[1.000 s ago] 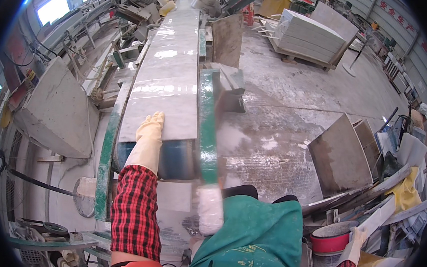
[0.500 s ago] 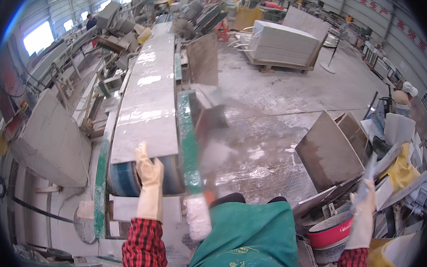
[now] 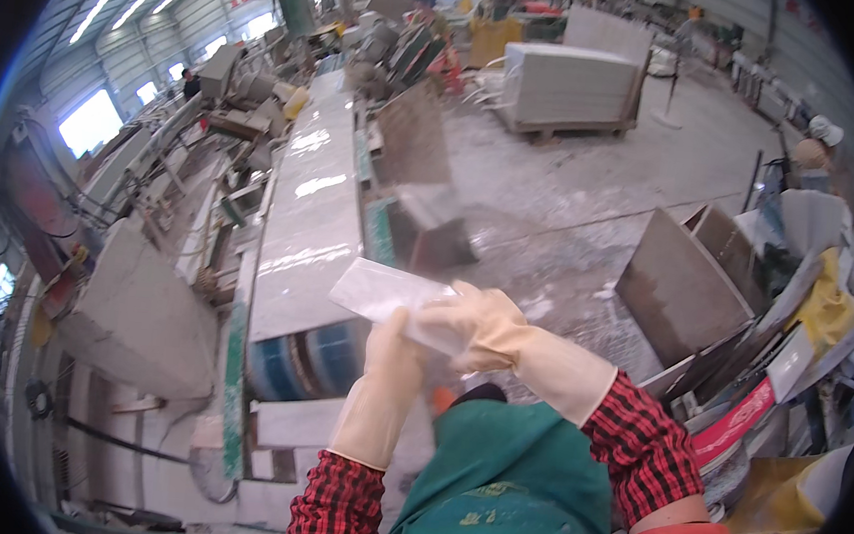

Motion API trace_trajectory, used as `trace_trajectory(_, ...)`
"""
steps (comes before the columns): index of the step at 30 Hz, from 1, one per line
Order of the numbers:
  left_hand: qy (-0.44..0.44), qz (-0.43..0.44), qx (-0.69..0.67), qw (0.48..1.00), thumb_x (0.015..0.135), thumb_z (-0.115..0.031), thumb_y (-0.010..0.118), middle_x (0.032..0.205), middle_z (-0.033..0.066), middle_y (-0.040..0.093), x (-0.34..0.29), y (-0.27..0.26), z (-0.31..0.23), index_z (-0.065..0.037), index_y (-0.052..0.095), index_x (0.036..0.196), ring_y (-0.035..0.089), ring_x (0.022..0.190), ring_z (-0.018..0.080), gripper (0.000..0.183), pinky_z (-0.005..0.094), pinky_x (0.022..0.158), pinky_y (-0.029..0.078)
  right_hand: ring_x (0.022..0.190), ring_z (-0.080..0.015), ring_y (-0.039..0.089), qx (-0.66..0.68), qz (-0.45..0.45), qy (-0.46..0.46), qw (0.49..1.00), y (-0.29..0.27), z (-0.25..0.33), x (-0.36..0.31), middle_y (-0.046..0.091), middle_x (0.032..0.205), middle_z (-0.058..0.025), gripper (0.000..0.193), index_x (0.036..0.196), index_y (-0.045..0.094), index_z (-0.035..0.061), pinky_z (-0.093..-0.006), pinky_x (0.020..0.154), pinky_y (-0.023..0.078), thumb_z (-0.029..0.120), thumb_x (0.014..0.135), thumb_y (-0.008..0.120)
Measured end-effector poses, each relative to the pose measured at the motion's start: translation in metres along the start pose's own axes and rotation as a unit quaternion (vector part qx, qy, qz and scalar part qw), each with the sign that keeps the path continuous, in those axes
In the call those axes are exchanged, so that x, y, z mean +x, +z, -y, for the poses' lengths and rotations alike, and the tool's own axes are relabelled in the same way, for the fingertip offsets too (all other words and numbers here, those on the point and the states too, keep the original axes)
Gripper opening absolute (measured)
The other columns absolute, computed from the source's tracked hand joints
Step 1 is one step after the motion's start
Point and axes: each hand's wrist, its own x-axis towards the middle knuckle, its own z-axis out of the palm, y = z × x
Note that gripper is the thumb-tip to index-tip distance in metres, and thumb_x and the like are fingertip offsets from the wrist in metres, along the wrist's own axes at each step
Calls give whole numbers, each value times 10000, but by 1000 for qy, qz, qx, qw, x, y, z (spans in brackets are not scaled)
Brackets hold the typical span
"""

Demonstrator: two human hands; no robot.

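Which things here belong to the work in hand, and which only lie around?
In hand:
left hand
right hand
pale flat piece, held by both
slab on the conveyor

Lying around:
stacked slabs
leaning boards
red bucket

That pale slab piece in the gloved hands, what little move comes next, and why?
Probably steady the pale slab piece with a firmer two-hand grip. It is tilted in the air above the end of the long conveyor, the right hand clasps one end, and the left hand only supports it from below.
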Motion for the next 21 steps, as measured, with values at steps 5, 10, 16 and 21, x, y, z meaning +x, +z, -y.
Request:
trace_trajectory(5,110,-139,-95,980,1013,-145,413,1300,207,528,-16,-81,-39,31,401,1330,543,1194,357,363,499,985,516,1002,-270,539,-37,-82,-222,971,31,14,30,614,1064,-56,396,1000,631,135,-401,900,469,322,670,744)
trace_trajectory(10,144,-277,-147,938,1000,-203,492,1279,184,550,-19,-168,-83,18,452,1289,559,1170,337,366,490,965,530,1035,-308,569,-68,-178,-82,978,41,-61,-32,630,1022,-82,427,1060,629,131,-426,946,439,334,704,750)
trace_trajectory(16,189,-343,-83,916,964,-168,519,1214,156,567,0,-217,-78,4,468,1214,603,1048,300,308,401,856,562,1218,-339,525,-144,-122,381,905,16,-185,-238,610,1243,-158,481,1184,641,123,-411,1033,414,306,746,720)
trace_trajectory(21,176,-345,-59,920,977,-217,501,1143,124,621,24,-238,-63,-19,502,1175,661,951,267,280,338,705,599,1218,-346,506,-188,-121,659,718,-31,-173,-409,560,1292,-196,547,1320,553,104,-416,1039,397,313,823,646)
